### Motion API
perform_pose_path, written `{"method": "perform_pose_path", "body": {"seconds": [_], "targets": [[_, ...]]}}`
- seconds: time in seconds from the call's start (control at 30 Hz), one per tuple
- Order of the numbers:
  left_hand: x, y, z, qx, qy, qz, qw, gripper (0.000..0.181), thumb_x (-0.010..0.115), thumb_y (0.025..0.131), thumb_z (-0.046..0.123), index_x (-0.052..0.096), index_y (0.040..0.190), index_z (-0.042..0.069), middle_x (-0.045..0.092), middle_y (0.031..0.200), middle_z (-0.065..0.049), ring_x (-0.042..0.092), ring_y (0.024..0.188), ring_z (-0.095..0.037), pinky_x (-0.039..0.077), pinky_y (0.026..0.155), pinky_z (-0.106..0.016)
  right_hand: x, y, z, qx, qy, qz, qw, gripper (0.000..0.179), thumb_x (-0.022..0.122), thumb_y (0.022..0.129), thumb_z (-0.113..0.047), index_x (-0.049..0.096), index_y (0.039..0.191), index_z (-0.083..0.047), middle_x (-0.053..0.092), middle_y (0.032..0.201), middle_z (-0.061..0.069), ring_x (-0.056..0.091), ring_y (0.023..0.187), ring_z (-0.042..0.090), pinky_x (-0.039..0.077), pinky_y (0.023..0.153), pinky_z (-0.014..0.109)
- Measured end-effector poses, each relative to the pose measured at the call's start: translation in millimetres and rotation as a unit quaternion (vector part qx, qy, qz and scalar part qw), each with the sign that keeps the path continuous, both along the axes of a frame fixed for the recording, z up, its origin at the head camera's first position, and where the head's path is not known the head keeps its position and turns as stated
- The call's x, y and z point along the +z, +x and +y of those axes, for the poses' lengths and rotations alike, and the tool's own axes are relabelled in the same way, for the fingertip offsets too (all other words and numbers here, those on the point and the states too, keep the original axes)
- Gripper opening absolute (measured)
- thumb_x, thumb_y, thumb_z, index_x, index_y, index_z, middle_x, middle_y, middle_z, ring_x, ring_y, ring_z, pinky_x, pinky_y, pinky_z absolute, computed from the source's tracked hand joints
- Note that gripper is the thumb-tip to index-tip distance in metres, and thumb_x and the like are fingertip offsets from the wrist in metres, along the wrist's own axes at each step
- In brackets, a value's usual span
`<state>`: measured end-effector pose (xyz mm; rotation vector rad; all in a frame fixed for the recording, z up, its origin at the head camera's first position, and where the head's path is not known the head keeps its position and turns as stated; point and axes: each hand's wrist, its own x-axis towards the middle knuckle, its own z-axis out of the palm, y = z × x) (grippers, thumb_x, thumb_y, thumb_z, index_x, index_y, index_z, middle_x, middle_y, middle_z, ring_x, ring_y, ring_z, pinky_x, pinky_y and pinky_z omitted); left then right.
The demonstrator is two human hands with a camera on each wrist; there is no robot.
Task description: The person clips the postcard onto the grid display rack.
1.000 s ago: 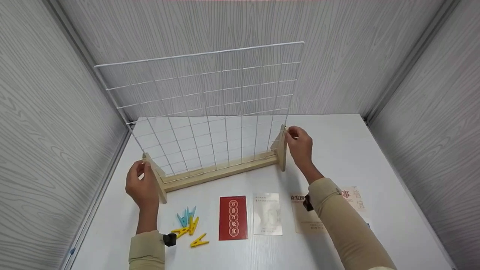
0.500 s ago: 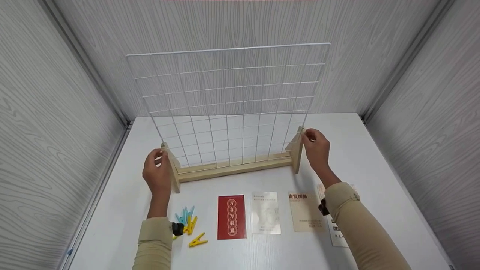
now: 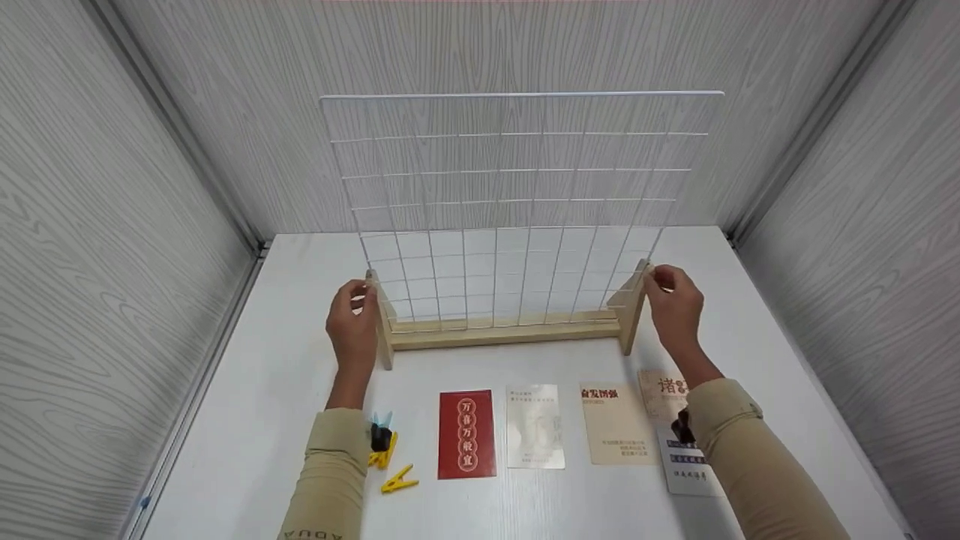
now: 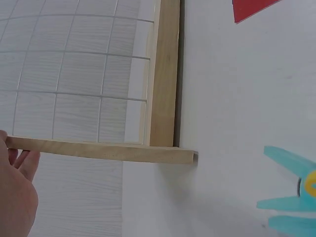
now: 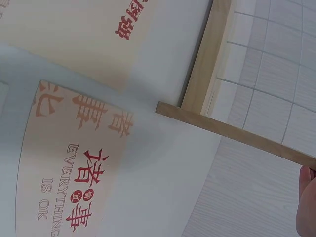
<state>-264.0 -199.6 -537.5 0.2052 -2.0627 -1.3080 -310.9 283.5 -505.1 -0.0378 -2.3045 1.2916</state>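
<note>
A white wire grid panel (image 3: pixel 525 94) stands upright in a wooden stand, its lower edge along the wooden crossbar (image 3: pixel 502 338). At the left end, my left hand (image 3: pixel 352 322) pinches the upper tip of the wooden side piece (image 4: pixel 108 150) between thumb and fingers. My right hand (image 3: pixel 675 307) holds the upper tip of the opposite side piece (image 5: pixel 237 134) the same way. Only part of the right hand shows at the edge of the right wrist view. The crossbar now runs nearly level across the head view.
In front of the stand lie a red card (image 3: pixel 466 435), a pale card (image 3: pixel 535 427), a beige card (image 3: pixel 619 424) and more cards under the right forearm. Yellow clothespins (image 3: pixel 399 480) and blue clothespins (image 4: pixel 296 195) lie by the left sleeve. Grey wood-grain walls enclose the white table (image 3: pixel 480 510).
Both hands have shifted the stand and grid to the right. Its left end has swung away from me, so it sits squarer to the back wall. Cards and clothespins stayed put.
</note>
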Motion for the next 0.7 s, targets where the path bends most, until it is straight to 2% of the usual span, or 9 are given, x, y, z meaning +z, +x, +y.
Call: {"method": "perform_pose_path", "body": {"seconds": [0.2, 0.4, 0.57, 0.7], "targets": [[-1.0, -8.0, 23.7, -0.012, 0.007, -0.007, 0.9999, 0.026, 0.062, 0.102, 0.026, 0.063, 0.122, 0.009, 0.067, 0.115, -0.006, 0.064, 0.100, -0.019, 0.056, 0.086, -0.032, 0.3, 0.6, 26.1, -0.009, 0.008, -0.001, 0.9999, 0.031, 0.065, 0.099, -0.024, 0.067, 0.119, -0.001, 0.069, 0.111, 0.013, 0.063, 0.104, 0.019, 0.047, 0.077, 0.010], [2.2, -12.9, 44.9, -0.023, -0.008, -0.015, 0.9996, 0.026, 0.061, 0.102, 0.025, 0.062, 0.121, 0.009, 0.066, 0.115, -0.007, 0.065, 0.099, -0.019, 0.056, 0.086, -0.032, 1.5, 0.5, 48.6, -0.019, 0.010, -0.020, 0.9996, 0.035, 0.063, 0.100, -0.030, 0.066, 0.122, -0.002, 0.068, 0.113, 0.012, 0.061, 0.106, 0.017, 0.046, 0.078, 0.012], [3.2, -12.9, 55.4, -0.024, -0.020, -0.019, 0.9993, 0.026, 0.061, 0.102, 0.026, 0.062, 0.121, 0.008, 0.066, 0.114, -0.007, 0.065, 0.098, -0.019, 0.057, 0.084, -0.033, 1.4, -0.7, 59.8, -0.024, 0.006, -0.032, 0.9992, 0.037, 0.063, 0.100, -0.031, 0.065, 0.123, -0.002, 0.068, 0.114, 0.012, 0.060, 0.106, 0.016, 0.046, 0.077, 0.012], [3.4, -10.5, 59.5, -0.020, -0.019, -0.021, 0.9994, 0.027, 0.061, 0.102, 0.027, 0.062, 0.121, 0.008, 0.066, 0.114, -0.007, 0.065, 0.099, -0.020, 0.057, 0.085, -0.034, 0.9, -3.1, 64.2, -0.015, 0.007, -0.021, 0.9996, 0.036, 0.063, 0.100, -0.030, 0.065, 0.122, -0.002, 0.068, 0.114, 0.013, 0.060, 0.105, 0.015, 0.046, 0.078, 0.013]]}}
